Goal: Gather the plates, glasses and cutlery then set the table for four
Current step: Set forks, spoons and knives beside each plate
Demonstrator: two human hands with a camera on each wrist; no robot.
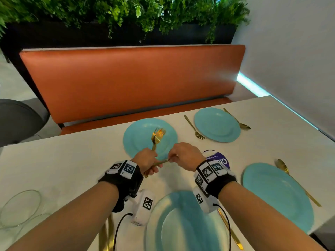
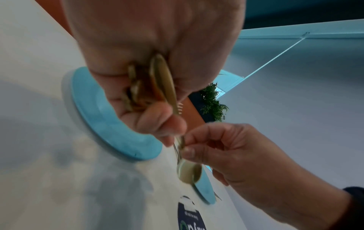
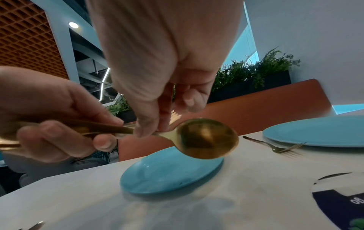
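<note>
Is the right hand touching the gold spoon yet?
Touching. The right wrist view shows the right hand pinching the gold spoon at its neck, just behind the bowl, while the left hand grips the handles.

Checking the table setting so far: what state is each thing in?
Left hand: grips a bundle of gold cutlery.
Right hand: pinches a gold spoon from the bundle.
Far-left plate: no cutlery beside it.
Far-right plate: fork and spoon alongside.
</note>
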